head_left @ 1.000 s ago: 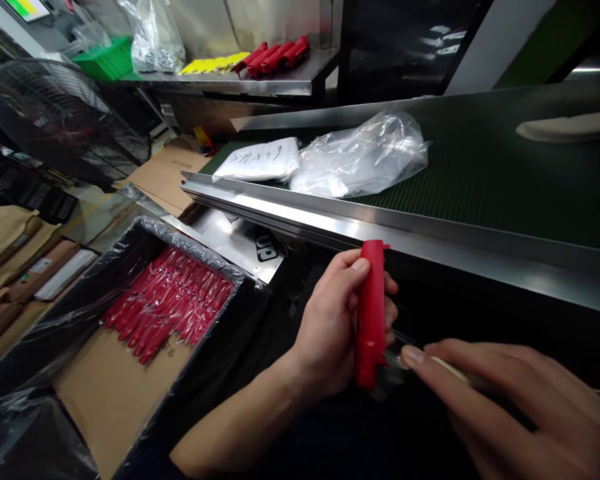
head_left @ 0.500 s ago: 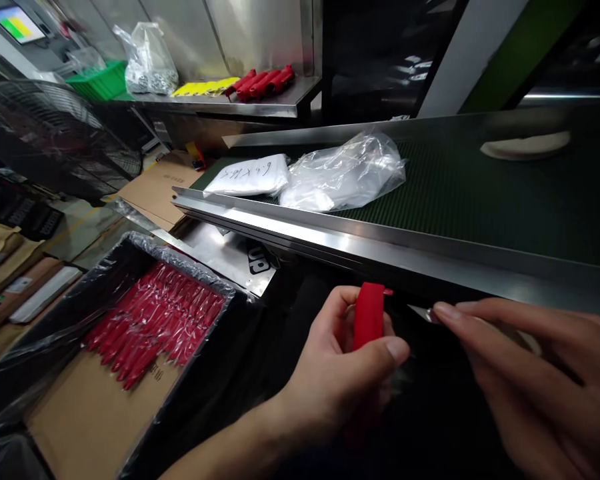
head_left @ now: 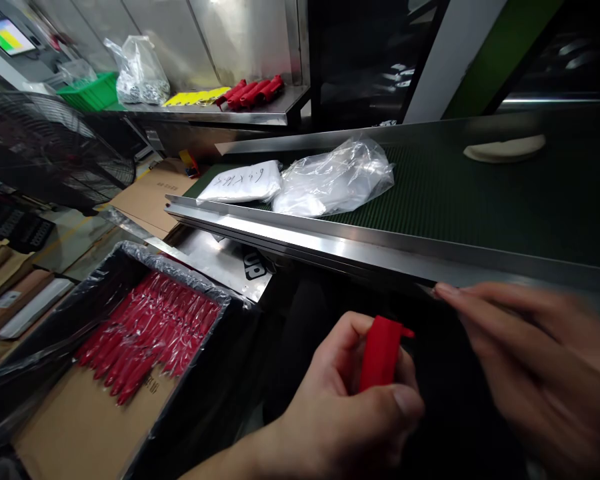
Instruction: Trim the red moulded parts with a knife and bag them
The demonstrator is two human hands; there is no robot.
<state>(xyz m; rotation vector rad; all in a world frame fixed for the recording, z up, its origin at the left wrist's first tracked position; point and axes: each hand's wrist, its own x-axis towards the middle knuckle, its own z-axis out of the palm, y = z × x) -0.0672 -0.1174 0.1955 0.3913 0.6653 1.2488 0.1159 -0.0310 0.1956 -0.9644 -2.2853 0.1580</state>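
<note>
While a green ribbed conveyor belt, edged by a metal rail, stretches across the middle and right, a large wire fan stands at the far left, and beyond the belt a metal surface runs along the back. Low on the left sits a dark-walled crate lined with plastic film; brown cardboard covers its bottom, and red pieces in clear wrapping lie packed side by side at its far end. A green bin, a bag of small shiny pieces, some yellow items and a few loose red pieces line the back surface. On the belt, a crumpled clear bag touches a smaller white packet marked with handwriting. Of the two hands in front of the rail, the left hand is wrapped around a red part, tilted, its upper end and a little side tab exposed. The blurred right hand, apart from it, pinches a thin object showing only as a tiny tip.
</note>
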